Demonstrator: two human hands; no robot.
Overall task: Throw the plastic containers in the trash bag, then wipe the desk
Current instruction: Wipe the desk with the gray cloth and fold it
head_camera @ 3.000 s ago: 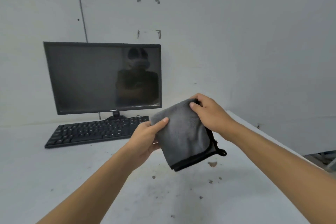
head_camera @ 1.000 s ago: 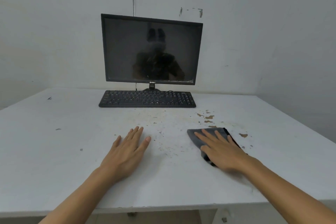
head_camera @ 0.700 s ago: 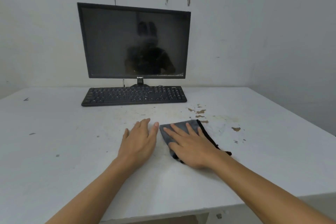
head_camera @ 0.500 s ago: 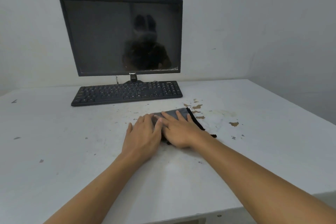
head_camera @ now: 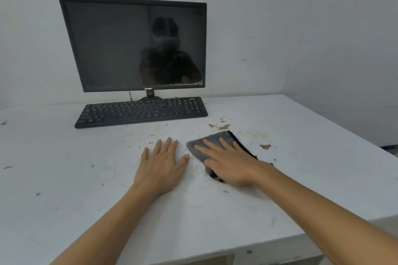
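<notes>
The right hand (head_camera: 232,163) lay flat on a folded grey cloth (head_camera: 212,143), its fingers (head_camera: 207,146) spread and pressing the fabric down on the surface (head_camera: 64,168) rather than curling around it. The cloth looked soft and napped, like microfibre, with a thin black binding along its far right edge; its near corner was hidden under the palm, and that side of the hand was blurred. Just to the left, apart from the cloth, the left hand (head_camera: 161,168) rested palm down on the bare top, fingers extended and slightly fanned, gripping nothing. The surface was a matte white painted slab, scuffed and speckled with small dark marks, and brown patches of chipped paint (head_camera: 265,146) showed just beyond and to the right of the cloth, with a faint yellowish stain near them. Farther back sat a flat, rectangular black keyboard (head_camera: 141,111) with low keys, and behind it a black monitor (head_camera: 135,44) on a short stand, its glossy dark screen showing a dim reflection. The wall (head_camera: 301,38) behind was pale and rough, with marks near the top. The surface's front edge showed at the lower right as a straight, blunt lip.
</notes>
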